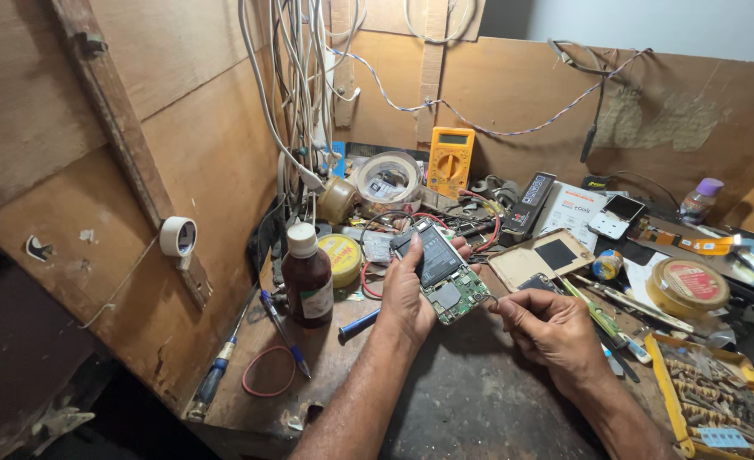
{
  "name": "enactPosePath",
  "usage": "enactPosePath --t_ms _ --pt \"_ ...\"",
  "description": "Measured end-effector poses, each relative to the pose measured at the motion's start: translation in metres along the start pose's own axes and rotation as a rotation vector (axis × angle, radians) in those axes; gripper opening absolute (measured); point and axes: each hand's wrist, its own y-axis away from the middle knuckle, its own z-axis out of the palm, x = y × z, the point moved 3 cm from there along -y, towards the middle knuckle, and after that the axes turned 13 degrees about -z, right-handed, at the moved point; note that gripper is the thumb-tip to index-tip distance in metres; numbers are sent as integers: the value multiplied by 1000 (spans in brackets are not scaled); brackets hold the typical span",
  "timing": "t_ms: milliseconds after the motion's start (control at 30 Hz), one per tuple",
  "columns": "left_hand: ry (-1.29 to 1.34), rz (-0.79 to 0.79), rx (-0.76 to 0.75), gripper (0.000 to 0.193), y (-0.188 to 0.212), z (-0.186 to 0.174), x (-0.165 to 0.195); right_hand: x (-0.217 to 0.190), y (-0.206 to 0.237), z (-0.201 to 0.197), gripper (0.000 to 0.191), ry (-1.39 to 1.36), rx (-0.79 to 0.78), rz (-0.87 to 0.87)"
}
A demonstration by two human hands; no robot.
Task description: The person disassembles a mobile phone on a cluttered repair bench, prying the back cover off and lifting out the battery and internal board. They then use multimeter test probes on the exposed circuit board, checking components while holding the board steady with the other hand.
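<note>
Left hand (407, 294) grips an opened phone (441, 268), circuit board showing, tilted above the counter (471, 400). Right hand (547, 328), fingers pinched shut on a thin tool, its tip at the board's lower corner. Brown bottle (307, 277) stands left; yellow multimeter (450, 160) behind.
</note>
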Motion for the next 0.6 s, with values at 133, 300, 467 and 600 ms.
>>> enactPosePath --t_ms 133,300,467,600 --pt "1 18 24 43 4 3 1 -2 -1 2 21 3 7 9" --pt "-61 89 59 40 8 8 4 -5 1 5 19 324 61 -173" --pt "-133 167 48 39 10 9 3 -3 1 6 17 453 74 -252" --pt "-130 171 79 38 8 6 2 -2 2 6 16 465 74 -275"
